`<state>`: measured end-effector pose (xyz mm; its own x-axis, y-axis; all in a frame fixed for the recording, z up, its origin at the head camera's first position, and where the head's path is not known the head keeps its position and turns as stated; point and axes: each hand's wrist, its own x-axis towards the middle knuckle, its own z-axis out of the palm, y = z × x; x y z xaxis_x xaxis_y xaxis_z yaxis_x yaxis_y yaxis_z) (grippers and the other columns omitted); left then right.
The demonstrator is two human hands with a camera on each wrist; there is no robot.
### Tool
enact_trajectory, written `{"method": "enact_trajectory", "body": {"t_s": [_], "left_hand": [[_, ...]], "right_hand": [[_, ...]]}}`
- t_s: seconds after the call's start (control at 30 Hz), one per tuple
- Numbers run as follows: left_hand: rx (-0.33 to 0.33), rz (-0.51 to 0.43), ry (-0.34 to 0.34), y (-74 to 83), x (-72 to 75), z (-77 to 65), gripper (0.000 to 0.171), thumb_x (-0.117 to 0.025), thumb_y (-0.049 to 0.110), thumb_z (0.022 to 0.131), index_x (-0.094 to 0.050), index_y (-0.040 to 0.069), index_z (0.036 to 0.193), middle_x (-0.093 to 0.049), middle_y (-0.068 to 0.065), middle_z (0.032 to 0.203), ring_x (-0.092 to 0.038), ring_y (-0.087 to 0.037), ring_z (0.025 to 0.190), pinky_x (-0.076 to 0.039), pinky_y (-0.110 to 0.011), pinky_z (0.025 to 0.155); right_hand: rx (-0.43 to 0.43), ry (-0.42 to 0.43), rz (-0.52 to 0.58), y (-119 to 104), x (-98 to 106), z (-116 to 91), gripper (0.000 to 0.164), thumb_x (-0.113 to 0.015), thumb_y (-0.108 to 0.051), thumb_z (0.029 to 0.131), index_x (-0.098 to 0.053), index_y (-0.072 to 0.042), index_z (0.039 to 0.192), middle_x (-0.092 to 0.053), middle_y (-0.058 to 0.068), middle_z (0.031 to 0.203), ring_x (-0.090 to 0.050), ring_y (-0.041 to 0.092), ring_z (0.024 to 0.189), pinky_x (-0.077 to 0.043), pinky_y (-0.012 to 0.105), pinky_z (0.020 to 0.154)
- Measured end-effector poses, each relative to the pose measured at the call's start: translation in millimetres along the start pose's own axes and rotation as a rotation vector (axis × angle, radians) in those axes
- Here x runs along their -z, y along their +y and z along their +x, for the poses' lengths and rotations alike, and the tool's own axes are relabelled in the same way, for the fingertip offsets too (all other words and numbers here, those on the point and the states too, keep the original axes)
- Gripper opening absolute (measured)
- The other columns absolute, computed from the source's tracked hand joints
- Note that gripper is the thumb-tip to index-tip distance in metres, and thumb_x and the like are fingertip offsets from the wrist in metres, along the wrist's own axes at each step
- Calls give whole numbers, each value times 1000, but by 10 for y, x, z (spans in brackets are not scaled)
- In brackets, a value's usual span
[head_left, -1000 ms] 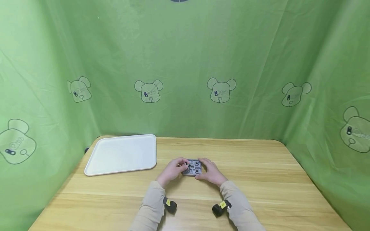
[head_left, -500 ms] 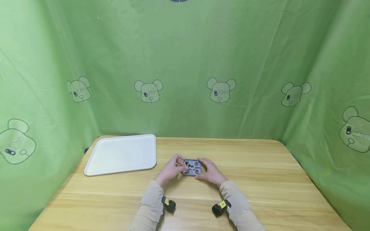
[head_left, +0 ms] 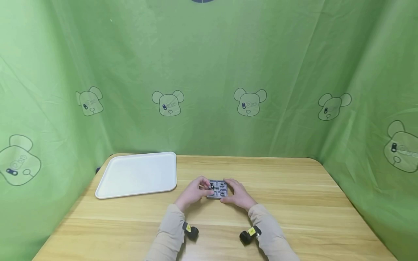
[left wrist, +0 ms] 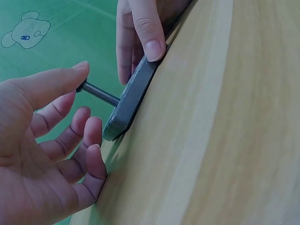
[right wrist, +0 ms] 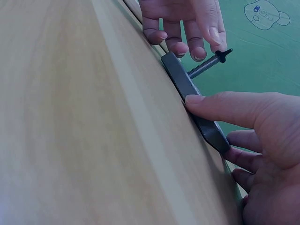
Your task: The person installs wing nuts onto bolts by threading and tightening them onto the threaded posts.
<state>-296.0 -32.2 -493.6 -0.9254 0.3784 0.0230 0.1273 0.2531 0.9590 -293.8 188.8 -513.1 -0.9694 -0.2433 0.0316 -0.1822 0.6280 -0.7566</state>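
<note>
A square grey metal plate (head_left: 217, 195) with round recesses on its face lies on the table between the hands. A threaded bolt (left wrist: 101, 93) with a dark head stands out of it, on the left hand's side. My left hand (head_left: 192, 192) has its thumb and index finger at the bolt's head, its other fingers loosely curled below. The exact finger contact is partly hidden. My right hand (head_left: 240, 194) grips the plate's right side, thumb on the near edge and fingers at the far edge, as the right wrist view shows the thumb (right wrist: 206, 104) pressing the rim.
A white tray (head_left: 138, 175) lies at the back left of the wooden table (head_left: 284, 217). Green curtains (head_left: 209, 130) printed with bear heads hang behind and beside the table. A small black camera (head_left: 192, 232) is strapped at the left wrist, another camera (head_left: 247, 237) at the right.
My left hand has shifted slightly left and its fingers have opened and moved around the bolt's head, the thumb now further right. The right hand and the plate have stayed put.
</note>
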Motion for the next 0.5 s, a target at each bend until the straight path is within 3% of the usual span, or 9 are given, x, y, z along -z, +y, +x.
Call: {"method": "enact_trajectory", "body": {"t_s": [0.17,0.4,0.5], "left_hand": [[2,14,2,1,-8,2,32,-75,12,81,-58,4,106,-59,-14,101,-53,-16,81,-46,-26,58],[-22,66,10,4,-30,5,28,-74,13,83,-60,6,106,-61,-10,99,-55,-17,88,-47,-28,76],[-17,80,20,9,-36,3,23,-72,14,85,-60,8,105,-62,-9,98,-55,-17,90,-46,-29,76]], "right_hand": [[-6,-1,2,1,-2,1,92,-85,-26,69,-40,-8,147,-35,21,154,-32,44,139,-24,63,114],[-6,-3,-4,9,-2,2,92,-85,-26,69,-40,-8,147,-35,21,154,-31,45,140,-23,63,114],[-6,-2,-3,11,-1,3,92,-85,-25,69,-40,-8,147,-35,22,154,-31,45,140,-23,63,114]]}}
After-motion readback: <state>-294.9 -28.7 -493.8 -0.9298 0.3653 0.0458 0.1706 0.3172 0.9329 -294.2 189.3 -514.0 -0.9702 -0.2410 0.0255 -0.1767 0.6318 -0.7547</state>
